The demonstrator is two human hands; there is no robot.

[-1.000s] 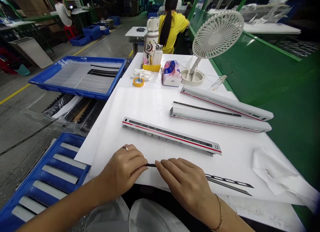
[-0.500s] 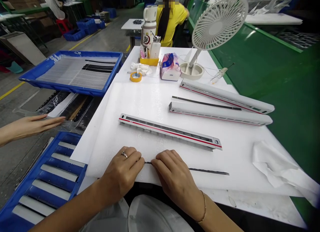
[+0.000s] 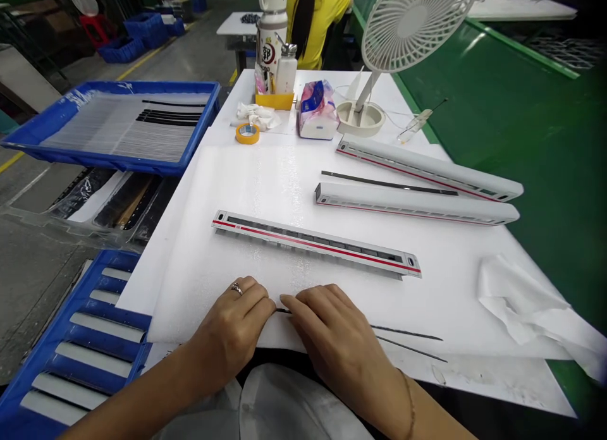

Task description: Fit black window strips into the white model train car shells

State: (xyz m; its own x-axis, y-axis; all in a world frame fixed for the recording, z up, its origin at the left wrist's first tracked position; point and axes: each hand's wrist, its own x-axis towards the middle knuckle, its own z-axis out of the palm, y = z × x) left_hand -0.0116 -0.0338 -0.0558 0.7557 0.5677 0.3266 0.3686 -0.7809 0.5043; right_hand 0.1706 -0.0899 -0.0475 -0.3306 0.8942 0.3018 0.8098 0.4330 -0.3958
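Observation:
My left hand (image 3: 233,323) is closed, its fingertips pinching a thin black strip (image 3: 283,311) near the table's front edge. Right beside it, my right hand (image 3: 334,342) is closed on the same strip, with the index finger lifted slightly. Past my right hand the black line parts into two thin tails, an upper tail (image 3: 408,332) and a lower tail (image 3: 417,350). The fingers hide how they join. Just beyond my hands lies a white model train car side (image 3: 315,243) with a red stripe and dark windows.
Two white train car shells (image 3: 427,168) (image 3: 417,206) and a dark strip (image 3: 389,183) lie at the right. Farther back are a fan (image 3: 363,114), tissue pack (image 3: 317,111) and orange tape roll (image 3: 247,133). Blue trays (image 3: 156,168) (image 3: 135,364) flank the table's left side.
The strip's right end has spread from nearly one line into two separate tails. My right index finger has lifted. Another person's hand at the left has gone from view, and the view has shifted slightly.

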